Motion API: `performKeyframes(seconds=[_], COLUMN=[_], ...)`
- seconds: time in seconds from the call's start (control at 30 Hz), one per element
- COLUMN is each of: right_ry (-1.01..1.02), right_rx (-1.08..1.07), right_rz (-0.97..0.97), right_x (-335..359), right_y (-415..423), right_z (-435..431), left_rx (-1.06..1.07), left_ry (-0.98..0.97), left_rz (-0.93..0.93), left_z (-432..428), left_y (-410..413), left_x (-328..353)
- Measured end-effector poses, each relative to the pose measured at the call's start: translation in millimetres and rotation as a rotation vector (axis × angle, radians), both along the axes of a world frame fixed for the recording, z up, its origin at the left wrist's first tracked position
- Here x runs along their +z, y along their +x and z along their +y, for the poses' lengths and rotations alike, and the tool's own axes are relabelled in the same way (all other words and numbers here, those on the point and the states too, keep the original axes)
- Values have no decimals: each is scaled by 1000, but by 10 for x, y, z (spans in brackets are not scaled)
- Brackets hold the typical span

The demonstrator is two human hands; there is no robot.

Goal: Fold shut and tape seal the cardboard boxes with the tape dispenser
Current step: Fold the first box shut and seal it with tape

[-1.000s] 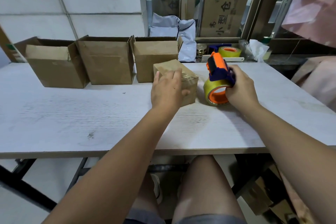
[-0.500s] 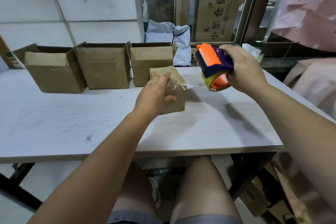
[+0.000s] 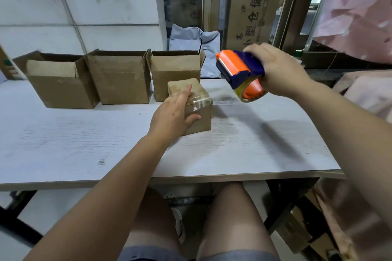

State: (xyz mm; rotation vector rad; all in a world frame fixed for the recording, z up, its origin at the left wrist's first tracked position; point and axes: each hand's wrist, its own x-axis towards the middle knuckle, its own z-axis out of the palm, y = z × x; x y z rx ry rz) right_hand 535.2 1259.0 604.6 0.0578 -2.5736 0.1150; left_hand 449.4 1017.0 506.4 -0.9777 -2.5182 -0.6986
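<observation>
**Now break the tape cleanly from the small box**

Your white table [image 3: 63, 133] carries three open boxes [image 3: 121, 82] in a row along its far edge, flaps up and not yet folded. Nearer you sits the small closed box [image 3: 200, 117], with clear tape glossy across its top and down its right edge. The tape dispenser [image 3: 239, 72] is up in the air, to the right of that box and apart from it. A faint clear strip [image 3: 220, 94] seems to run between them, though blur makes this uncertain. If they are joined, tilt the blade into the film and pull away sharply, bearing down on the box so it cannot lift or skid, then rub the loose end flat. Your left hand [image 3: 171, 114] lies on the box with fingers straight across the lid and thumb spread against the near face, pressing rather than gripping. Your right hand [image 3: 280, 70] is wrapped tightly round the dispenser's blue handle
</observation>
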Motion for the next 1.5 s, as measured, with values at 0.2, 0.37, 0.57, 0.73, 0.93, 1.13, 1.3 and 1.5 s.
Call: performKeyframes(seconds=[0.2, 0.37, 0.57, 0.73, 0.93, 1.13, 1.3, 1.5], right_ry=[-118, -153, -152, -100, -124, -217, -242, -260], right_rx=[21, 48, 70, 51, 77, 96, 81, 60], right_rz=[-4, -43, -34, -31, -66, -73, -61, -61], right_x=[-327, -501, -509, -272, -396, -618, -684, -737], right_y=[-108, -167, -209, -215, -254, -288, -279, -235], right_z=[191, 275, 295, 280, 313, 324, 310, 247], left_rx=[-22, -31, -99, -98, -110, -122, -113, -111], left_ry=[-15, -23, -4, 25, 30, 24, 11, 7], left_rz=[76, 200, 243, 203, 201, 217, 200, 202], left_z=[-26, -31, -62, -57, -58, -64, -61, -50], left_y=[34, 26, -90, -51, -74, -150, -126, -107], left_x=[31, -22, -96, -85, -111, -164, -139, -118])
